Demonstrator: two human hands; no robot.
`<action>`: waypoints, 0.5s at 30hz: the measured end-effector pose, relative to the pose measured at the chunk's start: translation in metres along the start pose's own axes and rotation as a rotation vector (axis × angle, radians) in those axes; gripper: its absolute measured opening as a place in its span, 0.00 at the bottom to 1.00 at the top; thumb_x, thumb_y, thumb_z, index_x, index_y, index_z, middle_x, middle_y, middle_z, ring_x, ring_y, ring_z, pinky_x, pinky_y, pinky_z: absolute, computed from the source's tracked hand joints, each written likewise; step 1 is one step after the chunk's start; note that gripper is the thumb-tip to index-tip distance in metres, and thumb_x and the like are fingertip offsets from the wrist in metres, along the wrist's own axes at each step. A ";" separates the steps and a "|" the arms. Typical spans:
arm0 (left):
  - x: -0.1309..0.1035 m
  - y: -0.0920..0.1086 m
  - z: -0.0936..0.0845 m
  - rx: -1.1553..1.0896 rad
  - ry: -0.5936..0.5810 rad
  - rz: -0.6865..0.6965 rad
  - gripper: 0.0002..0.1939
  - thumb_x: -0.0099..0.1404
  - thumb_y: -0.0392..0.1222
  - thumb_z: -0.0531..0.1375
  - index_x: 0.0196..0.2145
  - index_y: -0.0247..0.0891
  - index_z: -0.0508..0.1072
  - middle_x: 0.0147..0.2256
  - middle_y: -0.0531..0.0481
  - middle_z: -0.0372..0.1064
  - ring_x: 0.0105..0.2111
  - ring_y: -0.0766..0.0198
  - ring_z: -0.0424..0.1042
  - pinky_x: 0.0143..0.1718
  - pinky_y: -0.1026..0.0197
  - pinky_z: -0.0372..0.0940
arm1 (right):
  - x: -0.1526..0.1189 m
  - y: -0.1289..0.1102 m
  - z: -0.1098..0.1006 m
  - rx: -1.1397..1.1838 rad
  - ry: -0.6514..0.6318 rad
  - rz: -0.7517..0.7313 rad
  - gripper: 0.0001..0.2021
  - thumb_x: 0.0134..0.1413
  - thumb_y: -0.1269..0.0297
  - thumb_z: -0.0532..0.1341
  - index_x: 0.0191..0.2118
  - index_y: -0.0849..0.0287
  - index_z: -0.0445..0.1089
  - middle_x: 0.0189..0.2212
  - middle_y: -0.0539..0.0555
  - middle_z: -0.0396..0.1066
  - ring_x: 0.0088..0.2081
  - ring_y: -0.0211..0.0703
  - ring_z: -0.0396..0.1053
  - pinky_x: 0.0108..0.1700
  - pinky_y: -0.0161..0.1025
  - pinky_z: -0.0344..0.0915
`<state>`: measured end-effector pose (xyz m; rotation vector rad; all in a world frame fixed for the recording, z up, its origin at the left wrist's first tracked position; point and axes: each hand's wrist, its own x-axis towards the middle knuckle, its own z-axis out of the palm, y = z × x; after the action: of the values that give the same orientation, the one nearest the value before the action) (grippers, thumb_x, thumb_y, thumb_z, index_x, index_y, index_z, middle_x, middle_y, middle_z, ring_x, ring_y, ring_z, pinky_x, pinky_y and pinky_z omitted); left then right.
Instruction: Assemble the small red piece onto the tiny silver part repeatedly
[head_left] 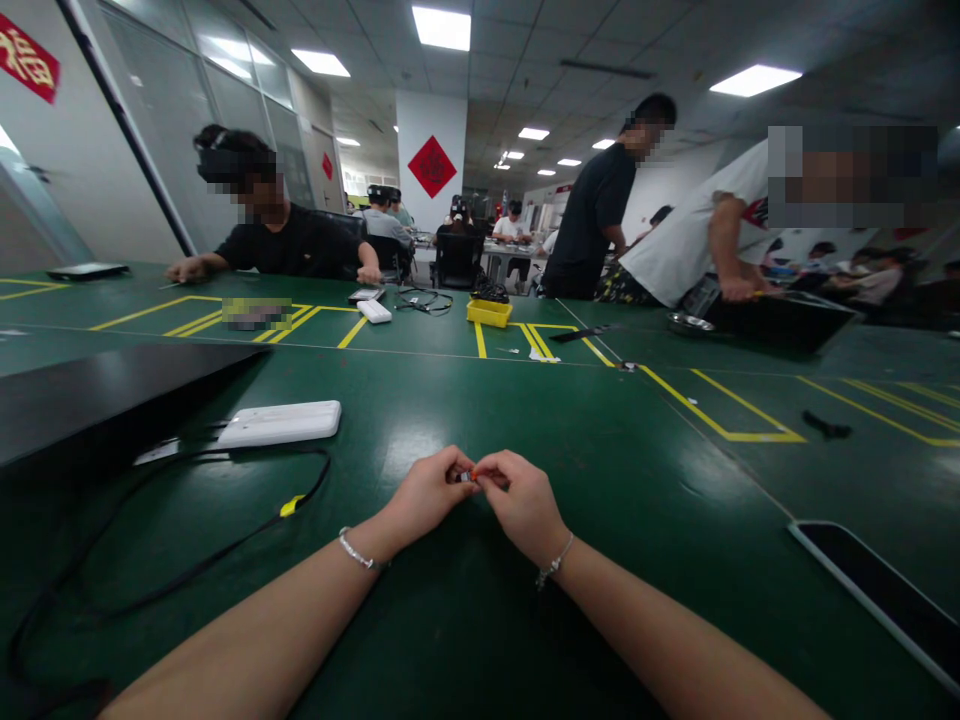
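Over the green table (600, 460), my left hand (431, 492) and my right hand (523, 500) meet at the fingertips. Between them is a small object (466, 477), partly whitish and partly orange, too small to name. The fingers of my left hand are pinched on its whitish part. My right thumb and forefinger are closed at its orange end. Both hands are a little above or on the tabletop; the exact height is unclear.
At the left are a black panel (120, 400), a white power bank (281, 424) and a black cable (225, 545) with a yellow tag. A phone-like slab (877, 590) lies right. Farther back are a yellow bin (489, 313) and people around the table.
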<state>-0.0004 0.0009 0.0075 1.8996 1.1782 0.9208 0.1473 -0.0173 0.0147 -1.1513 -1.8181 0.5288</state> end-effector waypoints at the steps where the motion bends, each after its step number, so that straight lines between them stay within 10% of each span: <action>1: 0.000 0.000 0.000 0.002 -0.004 0.002 0.06 0.50 0.34 0.59 0.29 0.37 0.67 0.23 0.57 0.64 0.24 0.69 0.63 0.25 0.67 0.58 | 0.001 0.002 0.000 0.069 -0.006 0.055 0.04 0.44 0.74 0.55 0.27 0.59 0.66 0.26 0.50 0.67 0.29 0.36 0.65 0.33 0.36 0.63; 8: 0.001 -0.002 -0.006 0.102 0.089 0.273 0.10 0.47 0.35 0.63 0.31 0.41 0.72 0.40 0.49 0.67 0.43 0.59 0.62 0.47 0.54 0.54 | 0.008 0.015 -0.004 0.759 -0.260 0.460 0.17 0.38 0.69 0.63 0.38 0.60 0.62 0.32 0.51 0.67 0.29 0.33 0.66 0.33 0.34 0.64; 15: 0.002 -0.005 -0.006 0.142 0.005 0.342 0.12 0.44 0.37 0.65 0.30 0.45 0.74 0.48 0.50 0.62 0.52 0.56 0.54 0.52 0.48 0.47 | 0.004 0.019 -0.012 1.061 -0.556 0.500 0.13 0.38 0.66 0.64 0.34 0.64 0.68 0.29 0.51 0.66 0.31 0.32 0.65 0.40 0.34 0.62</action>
<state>-0.0068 0.0058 0.0064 2.2607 0.9580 1.0435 0.1667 -0.0060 0.0088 -0.6893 -1.2632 1.9650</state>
